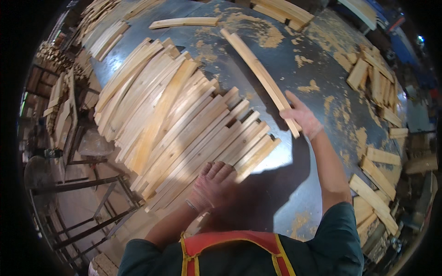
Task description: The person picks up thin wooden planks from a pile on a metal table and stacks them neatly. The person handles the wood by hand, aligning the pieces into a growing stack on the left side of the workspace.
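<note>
My right hand (304, 115), in a light glove, grips a long pale wooden strip (260, 69) near its lower end. The strip slants up and left above the table, and a second edge along it looks like another strip lying against it. My left hand (212, 185), gloved too, rests over the near part of a wide row of wooden strips (184, 133). Its fingers are bent and lie on the wood, with no single piece plainly gripped. One yellowish strip (161, 115) lies askew on top of the row.
The dark metal table (294, 179) carries patches of sawdust (269, 37). A lone strip (184, 22) lies at the far side. Short wood pieces (375, 80) are heaped at the right, with more boards (375, 202) nearer me. A metal frame (87, 216) stands at the left.
</note>
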A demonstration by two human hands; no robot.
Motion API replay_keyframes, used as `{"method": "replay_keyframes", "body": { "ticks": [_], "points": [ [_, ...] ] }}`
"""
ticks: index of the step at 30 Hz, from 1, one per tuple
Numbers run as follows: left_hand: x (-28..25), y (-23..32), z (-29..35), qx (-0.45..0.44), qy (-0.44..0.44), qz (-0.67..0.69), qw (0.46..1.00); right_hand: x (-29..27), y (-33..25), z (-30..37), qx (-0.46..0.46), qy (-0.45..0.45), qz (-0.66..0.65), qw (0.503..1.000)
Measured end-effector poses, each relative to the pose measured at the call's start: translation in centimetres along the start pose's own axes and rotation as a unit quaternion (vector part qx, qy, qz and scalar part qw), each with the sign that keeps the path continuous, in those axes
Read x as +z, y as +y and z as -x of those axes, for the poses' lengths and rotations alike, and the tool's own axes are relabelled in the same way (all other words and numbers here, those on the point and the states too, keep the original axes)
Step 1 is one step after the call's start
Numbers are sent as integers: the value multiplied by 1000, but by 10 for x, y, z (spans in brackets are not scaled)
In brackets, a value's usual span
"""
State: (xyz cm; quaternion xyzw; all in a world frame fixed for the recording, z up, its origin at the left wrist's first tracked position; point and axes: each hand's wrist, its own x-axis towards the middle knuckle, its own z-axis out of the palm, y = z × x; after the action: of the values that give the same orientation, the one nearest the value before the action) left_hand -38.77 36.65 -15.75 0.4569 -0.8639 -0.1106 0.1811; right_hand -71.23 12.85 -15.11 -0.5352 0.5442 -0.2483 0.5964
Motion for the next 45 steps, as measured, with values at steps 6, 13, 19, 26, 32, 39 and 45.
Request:
{"method": "replay_keyframes", "body": {
  "ticks": [6,13,19,26,32,39,45],
  "points": [
    [-1,0,12,27,20,24,999,43,46,198,-3,39,-289,957],
    [9,2,22,27,-22,-65,997,292,170,312,23,186,-231,955],
    [0,5,53,-34,-125,48,990,285,109,289,100,-139,-147,974],
    [-15,59,70,47,-73,-50,995,230,135,238,142,168,-427,877],
    [6,48,65,37,-80,-84,993,221,109,221,182,108,-565,797],
    [3,46,80,36,-63,52,996,232,70,231,64,161,-386,906],
    [14,65,77,22,-103,-3,994,239,108,243,108,217,-376,894]
  ]
}}
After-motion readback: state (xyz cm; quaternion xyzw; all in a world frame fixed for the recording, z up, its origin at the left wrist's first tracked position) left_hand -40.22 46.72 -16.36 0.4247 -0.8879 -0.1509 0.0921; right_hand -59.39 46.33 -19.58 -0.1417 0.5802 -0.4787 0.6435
